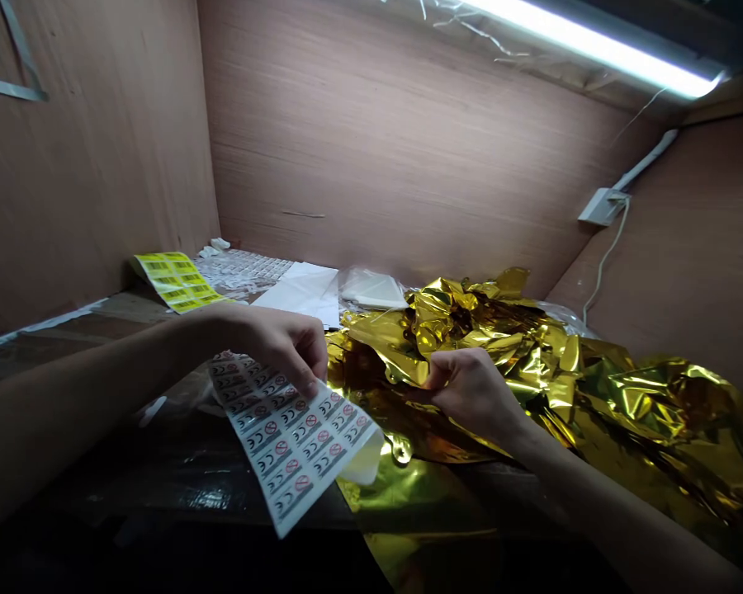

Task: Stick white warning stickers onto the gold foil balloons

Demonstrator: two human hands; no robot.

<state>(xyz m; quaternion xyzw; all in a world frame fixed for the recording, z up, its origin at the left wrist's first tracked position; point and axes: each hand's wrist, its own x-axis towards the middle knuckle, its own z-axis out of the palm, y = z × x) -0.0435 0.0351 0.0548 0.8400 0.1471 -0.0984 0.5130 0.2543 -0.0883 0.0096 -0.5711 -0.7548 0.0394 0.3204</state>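
In the middle of the head view, my left hand (pixel 288 345) is closed on a sheet of stickers (pixel 297 441), thumb on top. The sheet hangs tilted and carries rows of small labels with CE marks and red crossed circles. To its right, my right hand (pixel 470 388) is closed, with thumb and forefinger pinched at the edge of shiny gold foil (pixel 421 417). That foil is flat and creased, with a small rounded tab at its edge, and hangs over the table's front. The fingertips of my right hand are partly hidden.
Behind and right lies a crumpled heap of gold foil (pixel 545 355). At the back left are a yellow label sheet (pixel 178 282), white paper (pixel 300 293) and clear plastic (pixel 371 289). Wooden walls (pixel 371 165) enclose the table; a tube light (pixel 600 45) hangs above.
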